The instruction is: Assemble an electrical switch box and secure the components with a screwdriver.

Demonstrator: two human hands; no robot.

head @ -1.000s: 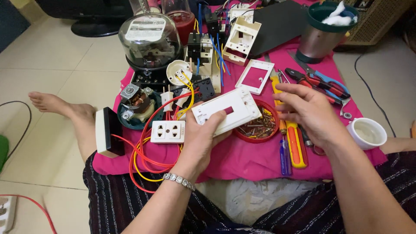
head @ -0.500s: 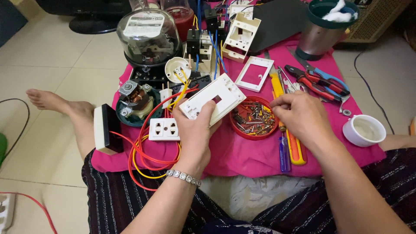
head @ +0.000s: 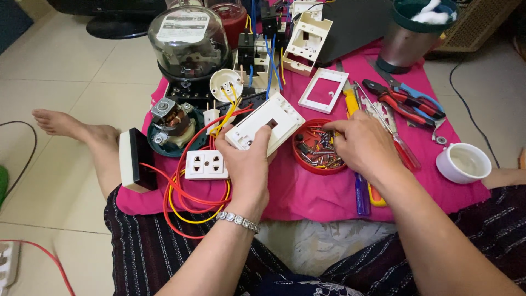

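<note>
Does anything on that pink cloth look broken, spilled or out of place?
Nothing spilled. The screws stay inside the red dish under the right hand. The left hand holds a white wall plate. Red and yellow wires trail off the cloth's front edge.

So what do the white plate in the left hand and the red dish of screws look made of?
White switch plate, held in the left hand: likely moulded plastic, matte, with sharp cut-outs. Red dish under the right hand: probably glossy plastic, thin-rimmed. The screws inside look metallic and shiny.

Bare pink cloth (head: 318,192) near the person offers passage; farther back, meter (head: 189,41), wires (head: 186,197), pliers (head: 405,101) and white cup (head: 463,163) crowd the way.
</note>
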